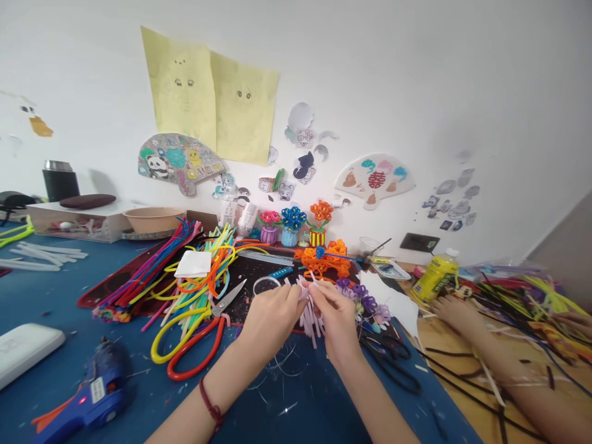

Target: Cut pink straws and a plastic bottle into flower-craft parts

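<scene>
My left hand (pixel 274 314) and my right hand (pixel 337 313) meet above the middle of the table, fingers closed. Pinched between their fingertips is a small pale pink pipe cleaner (pixel 304 290), partly hidden by the fingers. A whitish tip sticks up from my right fingers. Several short pale pink pipe cleaner pieces (pixel 312 325) lie just below. Purple looped pipe cleaner pieces (pixel 369 302) sit right of my right hand. Scissors with red and yellow handles (pixel 197 354) lie open left of my left hand, beside a bundle of coloured pipe cleaners (pixel 185 296).
A blue glue gun (pixel 99 394) with a red light lies front left. Dark scissors (pixel 393 357) lie right. Behind stand small pots of flowers (pixel 291 231) and an orange pipe cleaner pile (pixel 326 259). Another person's hand (pixel 457 317) rests near a yellow bottle (pixel 435 277).
</scene>
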A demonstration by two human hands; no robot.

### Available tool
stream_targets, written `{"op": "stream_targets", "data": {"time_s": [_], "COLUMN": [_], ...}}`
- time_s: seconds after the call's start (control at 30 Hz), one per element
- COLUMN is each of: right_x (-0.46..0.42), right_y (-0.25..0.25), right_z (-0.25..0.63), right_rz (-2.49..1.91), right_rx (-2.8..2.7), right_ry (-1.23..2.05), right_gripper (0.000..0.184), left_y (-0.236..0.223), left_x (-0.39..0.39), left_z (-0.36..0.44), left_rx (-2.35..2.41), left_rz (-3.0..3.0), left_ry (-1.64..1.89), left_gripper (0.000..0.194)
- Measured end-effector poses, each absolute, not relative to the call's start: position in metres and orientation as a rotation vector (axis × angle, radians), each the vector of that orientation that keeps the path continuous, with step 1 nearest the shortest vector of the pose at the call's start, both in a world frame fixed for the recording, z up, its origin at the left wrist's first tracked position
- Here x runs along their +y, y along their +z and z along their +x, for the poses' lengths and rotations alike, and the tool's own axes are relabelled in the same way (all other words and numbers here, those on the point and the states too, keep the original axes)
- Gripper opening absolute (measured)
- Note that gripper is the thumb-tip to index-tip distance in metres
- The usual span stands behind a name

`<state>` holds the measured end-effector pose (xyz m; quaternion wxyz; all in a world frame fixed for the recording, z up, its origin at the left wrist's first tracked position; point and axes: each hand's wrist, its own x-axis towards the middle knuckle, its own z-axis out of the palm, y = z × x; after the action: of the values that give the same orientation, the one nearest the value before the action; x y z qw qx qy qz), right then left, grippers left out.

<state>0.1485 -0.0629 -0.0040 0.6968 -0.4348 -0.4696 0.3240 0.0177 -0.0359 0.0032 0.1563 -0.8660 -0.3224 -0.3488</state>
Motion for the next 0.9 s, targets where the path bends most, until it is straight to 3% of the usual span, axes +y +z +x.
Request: {"op": "stream_targets", "data": {"time_s": [0.9], "right_x": [-0.059], "right_y": [-0.008], "right_z": [0.159], "right_rz": [-1.031], "right_rx": [-0.947], "right_ry": [0.612], "right_gripper": [0.023], "left_y": [0.002], "left_x": [-0.039], "left_z": [0.021], "left_rx": [-0.945], "left_rz": [-2.645], "left_ry": [-0.564], "left_gripper": [0.020]}}
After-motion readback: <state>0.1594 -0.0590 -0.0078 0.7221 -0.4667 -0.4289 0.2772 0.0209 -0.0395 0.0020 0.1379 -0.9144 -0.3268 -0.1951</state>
